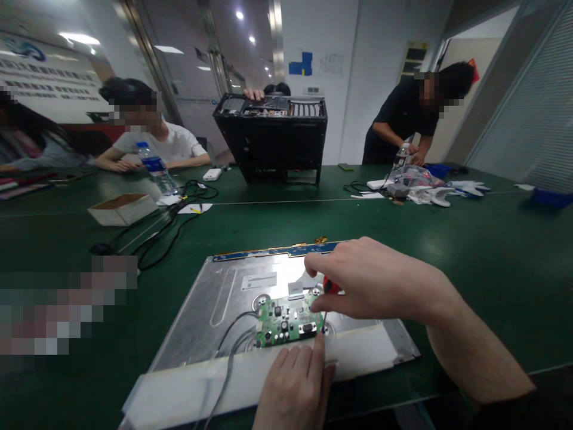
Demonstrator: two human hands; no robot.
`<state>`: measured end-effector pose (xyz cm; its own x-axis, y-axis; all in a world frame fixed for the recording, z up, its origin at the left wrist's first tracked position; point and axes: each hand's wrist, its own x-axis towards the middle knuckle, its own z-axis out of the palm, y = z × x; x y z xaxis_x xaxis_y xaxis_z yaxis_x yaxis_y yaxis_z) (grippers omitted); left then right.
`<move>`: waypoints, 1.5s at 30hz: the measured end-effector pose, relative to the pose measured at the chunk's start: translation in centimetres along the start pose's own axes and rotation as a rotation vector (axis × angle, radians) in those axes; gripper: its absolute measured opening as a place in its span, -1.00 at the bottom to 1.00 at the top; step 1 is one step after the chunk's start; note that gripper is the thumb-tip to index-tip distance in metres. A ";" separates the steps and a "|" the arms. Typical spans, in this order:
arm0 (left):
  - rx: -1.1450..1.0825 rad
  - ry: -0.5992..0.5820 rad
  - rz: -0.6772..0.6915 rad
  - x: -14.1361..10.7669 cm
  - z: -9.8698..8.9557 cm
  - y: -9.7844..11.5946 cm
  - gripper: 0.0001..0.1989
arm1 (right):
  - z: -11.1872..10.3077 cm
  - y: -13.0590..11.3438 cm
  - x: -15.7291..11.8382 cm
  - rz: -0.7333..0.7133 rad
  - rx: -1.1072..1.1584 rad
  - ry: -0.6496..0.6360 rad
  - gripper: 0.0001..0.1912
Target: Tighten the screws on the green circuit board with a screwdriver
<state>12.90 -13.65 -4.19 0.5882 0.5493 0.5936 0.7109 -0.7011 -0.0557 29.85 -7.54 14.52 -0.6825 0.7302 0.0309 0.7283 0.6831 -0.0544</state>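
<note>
A green circuit board (286, 316) lies on the back of a metal display panel (201, 310), with cables running from its left side. My right hand (353, 278) is closed around the red handle of a screwdriver (330, 285). The thin shaft points down at the board's lower right corner; most of the handle is hidden by my fingers. My left hand (290, 385) lies on the white strip (192, 388) along the panel's near side. Its fingers stretch forward, and the index fingertip is close to the same corner. A blue board strip (255, 254) runs along the panel's far edge.
On the green table (447, 251) a black computer case (277, 143) stands tilted, a person's hand on top. A cardboard box (123, 209), a water bottle (156, 170) and black cables (172, 221) are at left. Gloves (468, 188) and plastic bags (416, 177) lie far right. Other people are around the table.
</note>
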 end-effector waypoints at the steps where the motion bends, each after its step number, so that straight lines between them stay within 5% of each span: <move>1: 0.000 -0.002 -0.001 -0.1 0.0 0.0 -0.67 | 0.0 0.0 0.0 0.005 -0.005 0.000 -0.73; 17: -0.032 -0.027 -0.023 -0.1 0.1 0.0 -0.69 | -0.4 0.2 -0.5 -0.083 0.058 -0.037 -0.81; 28: -0.102 0.021 -0.250 2.2 -1.6 -1.9 -0.87 | 0.0 0.3 -0.2 -0.164 0.052 -0.033 -0.82; 36: -0.222 -0.079 -0.295 3.7 0.7 -1.9 -0.78 | -0.2 0.3 -0.3 -0.209 0.058 -0.034 -0.84; 45: -0.240 -0.067 -0.265 3.7 0.7 -2.1 -0.81 | 0.0 0.5 -0.3 -0.221 0.035 -0.004 -0.85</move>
<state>13.88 -9.84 -2.42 0.4253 0.7490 0.5081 0.7360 -0.6129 0.2874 30.45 -7.45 14.44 -0.8257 0.5625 0.0418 0.5583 0.8256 -0.0814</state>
